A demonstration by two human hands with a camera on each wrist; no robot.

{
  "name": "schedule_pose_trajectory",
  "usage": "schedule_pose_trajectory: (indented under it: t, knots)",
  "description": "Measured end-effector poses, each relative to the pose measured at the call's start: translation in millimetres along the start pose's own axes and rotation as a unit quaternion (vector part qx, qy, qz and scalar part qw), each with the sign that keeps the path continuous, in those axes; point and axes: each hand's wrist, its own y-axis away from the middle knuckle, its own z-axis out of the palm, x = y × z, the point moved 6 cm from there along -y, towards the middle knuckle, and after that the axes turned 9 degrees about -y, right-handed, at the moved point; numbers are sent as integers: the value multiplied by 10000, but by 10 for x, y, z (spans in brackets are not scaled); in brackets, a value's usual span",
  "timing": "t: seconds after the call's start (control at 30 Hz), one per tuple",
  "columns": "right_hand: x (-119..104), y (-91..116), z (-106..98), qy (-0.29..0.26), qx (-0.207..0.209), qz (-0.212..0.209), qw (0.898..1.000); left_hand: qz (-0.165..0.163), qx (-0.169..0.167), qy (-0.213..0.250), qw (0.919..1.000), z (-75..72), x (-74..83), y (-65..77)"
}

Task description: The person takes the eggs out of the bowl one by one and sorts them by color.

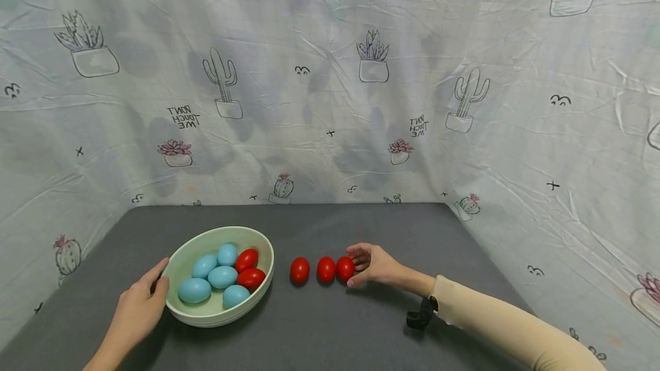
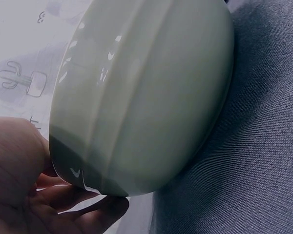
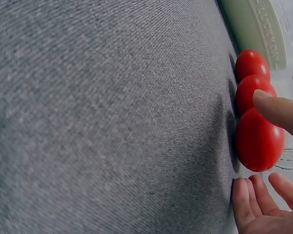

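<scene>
A pale green bowl [image 1: 180, 268] stands tilted toward the left of the dark cloth, with several light blue eggs [image 1: 223, 277] and two red eggs [image 1: 251, 279] inside. My left hand [image 1: 139, 305] holds its left rim; in the left wrist view fingers [image 2: 107, 212] curl against the bowl's outer wall. Three red eggs form a row right of the bowl: a left one [image 1: 299, 271], a middle one [image 1: 326, 269] and a right one [image 1: 345, 268]. Around the right one my right hand [image 1: 378, 267] spreads thumb and fingers, with a gap below the egg in the right wrist view.
Dark grey cloth [image 1: 330, 331] covers the table. A white curtain [image 1: 330, 90] printed with cacti hangs behind it and along both sides. A black strap [image 1: 423, 314] with a small device sits at my right wrist, below a cream sleeve [image 1: 495, 319].
</scene>
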Motion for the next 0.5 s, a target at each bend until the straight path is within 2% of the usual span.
schedule_pose_trajectory:
  t: [0.17,0.27,0.33,0.4,0.5]
  knots:
    - [-29,3,-26,78,-144,143,9998,2,20,13,10000,14,-8,12]
    - [-138,5,-89,172,-114,289,9994,40,38,24,10000,15,-10,22]
    - [-262,-5,-163,312,98,237,9992,91,59,21,9999,8,-7,24]
    - [-490,-6,-210,350,465,52,9983,151,138,21,9998,-3,-1,24]
    - [-754,-70,-264,531,1111,-516,9910,226,314,20,9992,-25,12,26]
